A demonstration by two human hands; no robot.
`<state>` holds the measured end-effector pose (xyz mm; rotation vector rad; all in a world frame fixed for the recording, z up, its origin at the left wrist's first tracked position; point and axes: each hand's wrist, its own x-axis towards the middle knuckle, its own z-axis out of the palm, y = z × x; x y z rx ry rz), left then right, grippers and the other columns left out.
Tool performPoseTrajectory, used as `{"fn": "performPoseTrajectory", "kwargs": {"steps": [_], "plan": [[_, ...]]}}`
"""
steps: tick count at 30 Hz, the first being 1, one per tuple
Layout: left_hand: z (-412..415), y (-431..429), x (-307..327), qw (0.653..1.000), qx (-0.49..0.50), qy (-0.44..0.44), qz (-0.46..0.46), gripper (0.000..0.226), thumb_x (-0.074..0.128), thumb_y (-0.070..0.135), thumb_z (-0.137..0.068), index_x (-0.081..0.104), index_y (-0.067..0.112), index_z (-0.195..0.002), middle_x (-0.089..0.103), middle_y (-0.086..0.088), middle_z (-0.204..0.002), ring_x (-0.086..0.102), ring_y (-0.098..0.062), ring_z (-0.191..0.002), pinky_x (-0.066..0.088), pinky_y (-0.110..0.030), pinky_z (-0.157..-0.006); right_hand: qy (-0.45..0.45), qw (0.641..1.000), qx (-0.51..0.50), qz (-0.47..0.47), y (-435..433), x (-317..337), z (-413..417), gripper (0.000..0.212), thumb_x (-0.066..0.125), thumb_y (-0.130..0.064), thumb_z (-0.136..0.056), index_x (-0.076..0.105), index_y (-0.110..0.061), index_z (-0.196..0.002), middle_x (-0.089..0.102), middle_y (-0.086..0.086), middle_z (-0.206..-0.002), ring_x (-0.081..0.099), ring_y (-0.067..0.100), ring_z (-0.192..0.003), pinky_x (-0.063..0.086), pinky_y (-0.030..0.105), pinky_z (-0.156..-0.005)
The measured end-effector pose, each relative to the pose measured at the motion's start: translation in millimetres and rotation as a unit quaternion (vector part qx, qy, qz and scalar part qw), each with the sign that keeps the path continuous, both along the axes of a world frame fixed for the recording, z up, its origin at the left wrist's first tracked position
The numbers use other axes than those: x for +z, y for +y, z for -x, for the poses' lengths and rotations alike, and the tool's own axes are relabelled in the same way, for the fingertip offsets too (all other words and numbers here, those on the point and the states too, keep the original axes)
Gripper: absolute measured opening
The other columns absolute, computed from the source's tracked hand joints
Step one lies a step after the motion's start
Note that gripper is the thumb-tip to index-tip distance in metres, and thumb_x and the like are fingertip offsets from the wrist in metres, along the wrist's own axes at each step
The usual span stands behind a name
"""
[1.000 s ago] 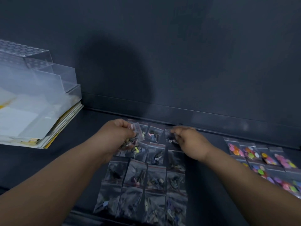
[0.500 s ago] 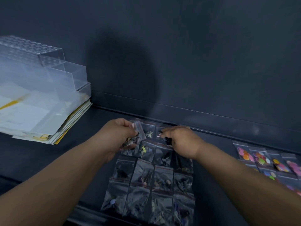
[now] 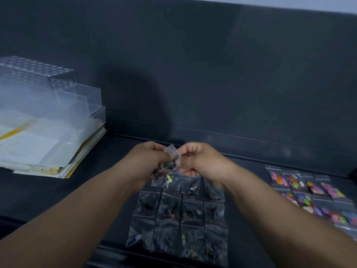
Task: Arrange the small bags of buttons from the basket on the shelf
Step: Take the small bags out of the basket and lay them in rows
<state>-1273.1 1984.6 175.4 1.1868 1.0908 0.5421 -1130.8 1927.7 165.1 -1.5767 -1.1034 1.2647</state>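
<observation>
Clear plastic: 1 bag (image 3: 172, 153) at centre frame, pinched by your right hand (image 3: 201, 161), which has left the grid (image 3: 179, 219) on the shelf (image 3: 108, 180) for the bunch (image 3: 164, 168) your left hand (image 3: 147, 161) clutches. Another placement likely follows.

dark matte shelf (image 3: 58, 200) w/ a low raised lip along the far edge. near centre: small clear zip bags of dark bits (image 3: 179, 225), laid flat in a tight grid, edges touching. right: clear bags of bright multicolour buttons (image 3: 309, 192) in rows, apart from the grid. left: flat stack of white & yellow paper sheets (image 3: 63, 167), well apart from both.
</observation>
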Motion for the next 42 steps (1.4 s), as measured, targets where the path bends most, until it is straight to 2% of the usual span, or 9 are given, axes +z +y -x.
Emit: {"fn": "performPoseTrajectory", "kwargs": {"steps": [6, 9, 13, 16, 20, 25, 32, 37, 42], "plan": [[13, -5, 7, 0.99, 0.009, -0.058, 0.128, 0.019, 0.038, -0.008, -0.087, 0.052, 0.002, -0.095, 0.057, -0.017, -0.094, 0.055, -0.021, -0.067, 0.047, -0.021, -0.041, 0.134, 0.989, -0.055, -0.001, -14, 5, 2, 0.023, 0.059, -0.002, -0.089, 0.055, -0.019, -0.074, 0.062, -0.004, -0.065, 0.062, 0.012, -0.061, 0.052, 0.021, -0.055], [20, -10, 8, 0.993, 0.005, -0.054, 0.107, 0.034, 0.034, -0.021, -0.084, 0.05, 0.007, -0.095, 0.06, -0.016, -0.098, 0.06, -0.025, -0.078, 0.051, -0.025, -0.052, 0.179, 0.982, -0.058, 0.008, -23, 7, 7, 0.024, 0.054, 0.001, -0.091, 0.053, -0.018, -0.076, 0.065, -0.002, -0.064, 0.069, 0.017, -0.066, 0.055, 0.024, -0.055], [28, -15, 11, 0.998, 0.01, -0.034, 0.051, 0.036, 0.042, -0.021, -0.084, 0.052, 0.005, -0.106, 0.065, -0.015, -0.096, 0.062, -0.022, -0.072, 0.045, -0.019, -0.039, 0.227, 0.971, -0.078, 0.006, -34, 11, 11, 0.026, 0.048, 0.008, -0.09, 0.053, -0.016, -0.082, 0.069, 0.007, -0.075, 0.07, 0.018, -0.066, 0.056, 0.024, -0.055], [35, -17, 13, 0.999, 0.019, -0.041, 0.025, 0.033, 0.046, -0.022, -0.082, 0.056, 0.005, -0.098, 0.067, -0.012, -0.09, 0.06, -0.019, -0.065, 0.043, -0.019, -0.037, 0.257, 0.961, -0.097, -0.008, -40, 15, 13, 0.014, 0.052, -0.003, -0.092, 0.058, -0.016, -0.091, 0.069, 0.005, -0.076, 0.069, 0.018, -0.067, 0.056, 0.025, -0.057], [43, -23, 12, 1.0, 0.01, -0.017, -0.016, 0.03, 0.05, -0.018, -0.079, 0.059, 0.01, -0.087, 0.071, -0.005, -0.082, 0.059, -0.016, -0.066, 0.046, -0.028, -0.058, 0.202, 0.972, -0.117, -0.001, -46, 9, 19, 0.014, 0.051, -0.012, -0.096, 0.063, -0.016, -0.089, 0.069, 0.002, -0.075, 0.066, 0.017, -0.067, 0.056, 0.025, -0.058], [55, -32, 7, 0.992, -0.008, 0.031, -0.126, 0.021, 0.065, -0.006, -0.078, 0.057, 0.011, -0.07, 0.066, -0.007, -0.072, 0.052, -0.016, -0.058, 0.042, -0.023, -0.052, 0.072, 0.986, -0.149, -0.03, -59, 4, 35, 0.024, 0.057, 0.002, -0.088, 0.062, -0.016, -0.073, 0.066, 0.006, -0.08, 0.061, 0.017, -0.075, 0.048, 0.026, -0.064], [66, -37, 3, 0.986, -0.02, 0.006, -0.163, 0.025, 0.071, 0.003, -0.078, 0.052, 0.013, -0.067, 0.05, 0.0, -0.062, 0.043, -0.013, -0.055, 0.035, -0.025, -0.052, 0.148, 0.973, -0.177, -0.006, -75, 11, 47, 0.036, 0.065, 0.0, -0.083, 0.046, -0.02, -0.061, 0.057, 0.001, -0.068, 0.06, 0.016, -0.069, 0.053, 0.031, -0.057], [70, -44, 2, 0.992, -0.028, -0.04, -0.116, 0.022, 0.073, 0.005, -0.077, 0.055, 0.016, -0.071, 0.055, 0.0, -0.073, 0.051, -0.016, -0.069, 0.043, -0.03, -0.063, 0.238, 0.956, -0.171, 0.026, -83, 15, 63, 0.024, 0.043, 0.007, -0.087, 0.051, -0.014, -0.076, 0.064, 0.01, -0.091, 0.069, 0.031, -0.08, 0.056, 0.034, -0.054], [75, -55, 7, 0.99, -0.064, -0.077, -0.098, 0.022, 0.073, 0.003, -0.075, 0.055, 0.016, -0.074, 0.055, 0.0, -0.068, 0.05, -0.015, -0.063, 0.039, -0.027, -0.056, 0.133, 0.988, -0.067, 0.04, -89, 18, 82, 0.019, 0.062, -0.016, -0.089, 0.061, -0.018, -0.108, 0.065, -0.003, -0.09, 0.064, 0.012, -0.071, 0.046, 0.02, -0.053]]}}
